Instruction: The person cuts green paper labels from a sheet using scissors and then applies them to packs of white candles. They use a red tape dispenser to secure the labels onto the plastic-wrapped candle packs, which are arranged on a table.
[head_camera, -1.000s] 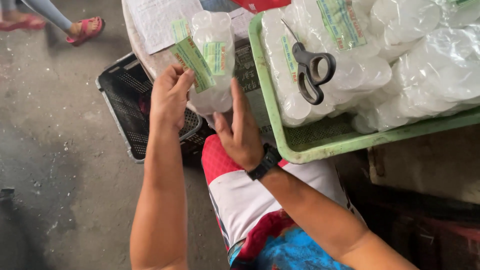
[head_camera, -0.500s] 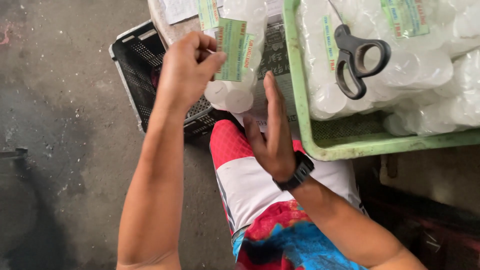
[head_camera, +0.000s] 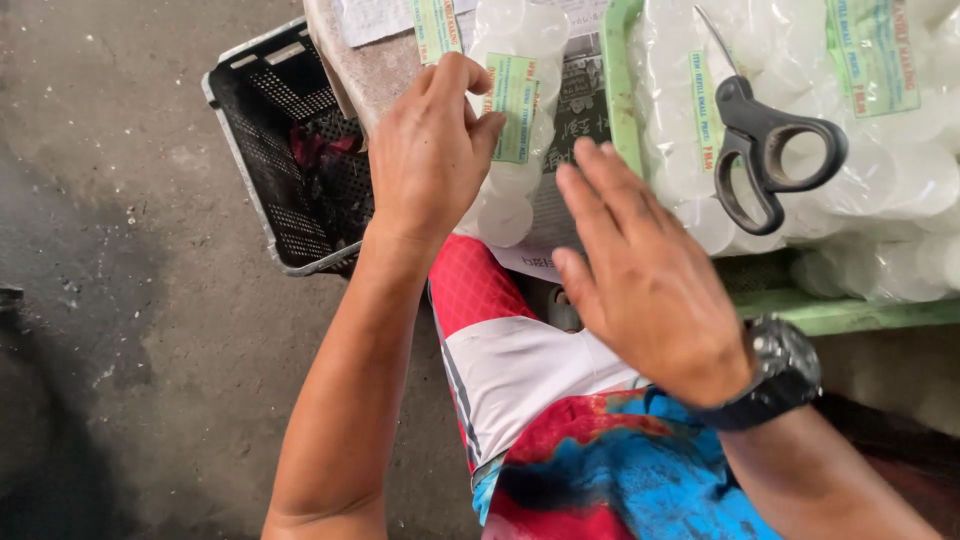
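Clear plastic bag of white cups (head_camera: 510, 150) with a green label is pinched at its top by the left hand (head_camera: 430, 150), held over the table (head_camera: 375, 70) edge; right hand (head_camera: 640, 280) is open, flat, empty beside it. Looks mid-labelling/bagging (next likely needs right-hand support); bag's top is cut off, green tray (head_camera: 830, 312) and scissors (head_camera: 765, 150) sit just right.

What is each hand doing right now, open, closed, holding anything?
Left hand: closed, pinching the clear bag of white lids by its green label.
Right hand: open and flat, fingers spread, holding nothing, beside the bag.
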